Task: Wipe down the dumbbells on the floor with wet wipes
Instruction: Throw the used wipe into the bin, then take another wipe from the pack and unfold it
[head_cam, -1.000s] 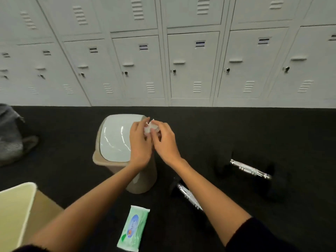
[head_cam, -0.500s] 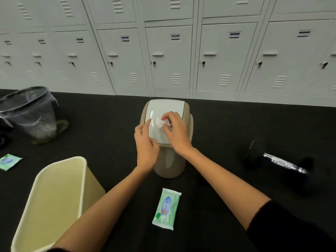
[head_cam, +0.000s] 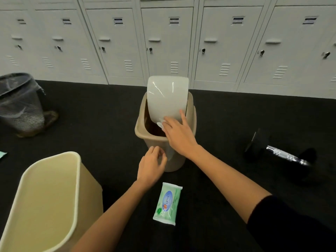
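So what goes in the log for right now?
right hand: pushes used wipe past swing lid | left hand: empty | dumbbell: on floor

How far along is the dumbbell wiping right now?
Done: apparently one wiping pass, judging by the crumpled used wipe. In hand: the right hand pushes that wipe past the swing lid into the tan bin; the left hand hovers empty. Left: unclear; a dumbbell and the wipes pack lie on the floor.

Tan swing-top bin with glossy pale grey lid; cream open bin; black mesh basket; green wipes pack bearing a blue oval; black dumbbell with chrome handle; white wipe; black carpet; light grey lockers.
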Motion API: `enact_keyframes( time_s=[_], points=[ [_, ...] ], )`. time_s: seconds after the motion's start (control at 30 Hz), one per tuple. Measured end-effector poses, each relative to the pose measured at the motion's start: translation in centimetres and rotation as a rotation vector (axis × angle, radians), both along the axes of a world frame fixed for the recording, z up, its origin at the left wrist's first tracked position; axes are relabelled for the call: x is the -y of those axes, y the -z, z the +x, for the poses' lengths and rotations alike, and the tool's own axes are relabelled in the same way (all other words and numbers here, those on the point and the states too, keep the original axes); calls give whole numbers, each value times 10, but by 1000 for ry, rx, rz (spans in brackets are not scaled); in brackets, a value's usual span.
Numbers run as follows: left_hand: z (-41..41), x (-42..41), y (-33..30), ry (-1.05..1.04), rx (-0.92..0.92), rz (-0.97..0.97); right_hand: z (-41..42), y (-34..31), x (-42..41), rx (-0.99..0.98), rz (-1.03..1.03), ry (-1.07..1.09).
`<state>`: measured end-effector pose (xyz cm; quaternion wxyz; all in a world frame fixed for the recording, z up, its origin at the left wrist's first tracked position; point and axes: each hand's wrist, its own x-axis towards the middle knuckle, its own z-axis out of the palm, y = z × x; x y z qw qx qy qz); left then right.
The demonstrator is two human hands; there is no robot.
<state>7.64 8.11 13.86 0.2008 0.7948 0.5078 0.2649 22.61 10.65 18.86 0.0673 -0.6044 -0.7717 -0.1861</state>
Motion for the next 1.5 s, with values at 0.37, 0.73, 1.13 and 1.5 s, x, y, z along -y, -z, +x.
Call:
enact_keyframes(
  time_s=[0.37,0.73,1.13,1.5],
  points=[
    [10,19,69,-35,-372,-335,20,42,51,-259,304,-159],
    [21,45,123,-21,-564,-755,28,160,125,-164,-442,-119],
    [4,54,146,-148,-229,-642,6,196,124,-479,-658,27],
    [-7,47,144,-271,-5,-712,-13,194,111,-429,-718,58]
  ],
)
